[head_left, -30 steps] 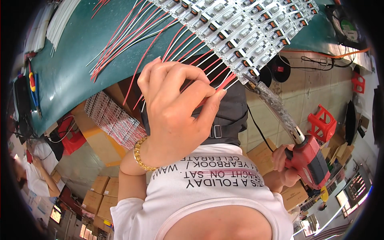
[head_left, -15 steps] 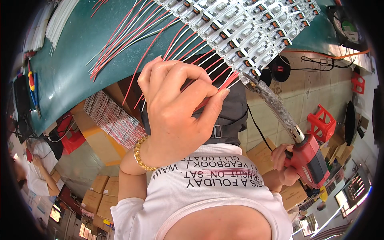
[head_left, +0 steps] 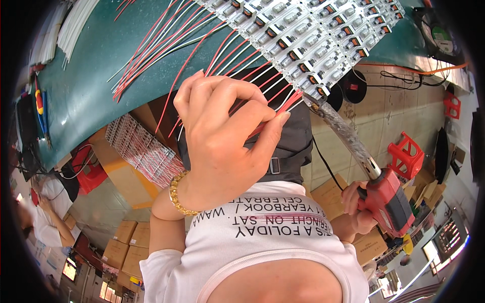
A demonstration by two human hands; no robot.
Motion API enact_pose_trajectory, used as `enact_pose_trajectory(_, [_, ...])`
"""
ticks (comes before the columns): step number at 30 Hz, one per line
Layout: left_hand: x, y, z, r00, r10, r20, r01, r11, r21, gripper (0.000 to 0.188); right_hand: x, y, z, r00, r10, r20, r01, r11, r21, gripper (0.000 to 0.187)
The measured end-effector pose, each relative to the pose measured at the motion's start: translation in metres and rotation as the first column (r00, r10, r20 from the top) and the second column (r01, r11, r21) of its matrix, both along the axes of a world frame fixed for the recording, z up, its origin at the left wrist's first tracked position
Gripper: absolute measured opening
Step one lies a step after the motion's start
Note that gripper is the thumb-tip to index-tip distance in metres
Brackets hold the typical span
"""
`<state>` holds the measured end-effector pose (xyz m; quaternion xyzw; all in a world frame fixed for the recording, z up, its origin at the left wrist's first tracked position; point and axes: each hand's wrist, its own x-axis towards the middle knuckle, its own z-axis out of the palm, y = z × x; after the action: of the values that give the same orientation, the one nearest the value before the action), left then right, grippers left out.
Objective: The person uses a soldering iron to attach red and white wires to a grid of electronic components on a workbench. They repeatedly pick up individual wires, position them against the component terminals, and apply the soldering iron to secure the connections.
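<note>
Between thumb and forefinger, my left hand pinches several red and white wires close to the near corner of a panel of small modules. More wires trail from the panel's left edge across the table, some passing behind my hand. My right hand is wrapped round the red and black grip of a soldering gun. The gun's long, stained metal barrel slants up to the panel's near corner. Its tip is at the wire ends there; whether it touches them I cannot tell.
The green table holds a bundle of white strips and a red-yellow screwdriver at left. Another wired panel rests low by a cardboard box. Red stools stand on the floor. A co-worker is at far left.
The soldering gun has shifted slightly left and down, its tip drawn a little toward the held wires. My left hand stays nearly still.
</note>
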<state>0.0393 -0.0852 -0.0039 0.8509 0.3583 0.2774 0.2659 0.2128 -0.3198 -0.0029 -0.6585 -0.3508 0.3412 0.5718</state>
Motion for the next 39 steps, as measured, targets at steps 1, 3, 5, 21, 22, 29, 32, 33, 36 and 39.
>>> enact_pose_trajectory(1, [-0.001, 0.0, 0.0, 1.0, 0.005, -0.003, -0.005, 1.0, 0.0, 0.013, -0.001, 0.001, -0.001, 1.0, -0.011, 0.008, 0.011, 1.0, -0.001, 0.077])
enact_pose_trajectory(3, [-0.001, -0.001, 0.0, 1.0, 0.012, -0.007, -0.012, 1.0, 0.002, 0.013, 0.001, 0.003, 0.0, 1.0, 0.021, 0.024, -0.021, 1.0, 0.0, 0.077])
enact_pose_trajectory(5, [-0.001, -0.001, -0.001, 1.0, 0.013, -0.008, -0.013, 1.0, 0.003, 0.013, 0.004, 0.013, 0.003, 0.993, 0.117, 0.006, -0.117, 0.992, 0.038, 0.076])
enact_pose_trajectory(21, [-0.002, 0.001, 0.002, 0.999, 0.016, 0.045, -0.015, 1.0, -0.02, 0.009, 0.013, 0.021, 0.002, 0.949, 0.296, -0.104, -0.272, 0.942, 0.198, 0.074])
enact_pose_trajectory(22, [-0.005, 0.0, 0.002, 0.993, 0.053, 0.102, -0.048, 0.998, -0.046, 0.008, 0.013, 0.02, 0.0, 0.958, 0.258, -0.127, -0.228, 0.95, 0.212, 0.074])
enact_pose_trajectory(29, [-0.002, -0.004, 0.004, 0.969, 0.034, 0.243, 0.021, 0.976, -0.217, 0.011, 0.007, 0.004, 0.005, 0.97, 0.084, -0.228, -0.04, 0.981, 0.191, 0.071])
enact_pose_trajectory(32, [0.007, -0.013, -0.004, 0.973, 0.039, 0.229, 0.008, 0.98, -0.201, 0.015, 0.003, 0.009, 0.009, 0.975, 0.036, -0.218, -0.001, 0.988, 0.156, 0.062])
enact_pose_trajectory(33, [0.009, -0.015, -0.008, 0.971, 0.038, 0.236, 0.009, 0.98, -0.197, 0.016, 0.003, 0.007, 0.009, 0.977, 0.025, -0.213, 0.007, 0.989, 0.147, 0.063])
enact_pose_trajectory(36, [0.011, -0.015, -0.015, 0.972, 0.028, 0.231, 0.004, 0.99, -0.139, 0.019, 0.004, -0.002, 0.006, 0.984, 0.033, -0.177, -0.014, 0.994, 0.109, 0.065])
enact_pose_trajectory(39, [0.012, -0.015, -0.015, 0.975, 0.004, 0.221, 0.029, 0.989, -0.145, 0.019, 0.005, -0.01, 0.0, 0.989, 0.052, -0.136, -0.044, 0.997, 0.067, 0.067])
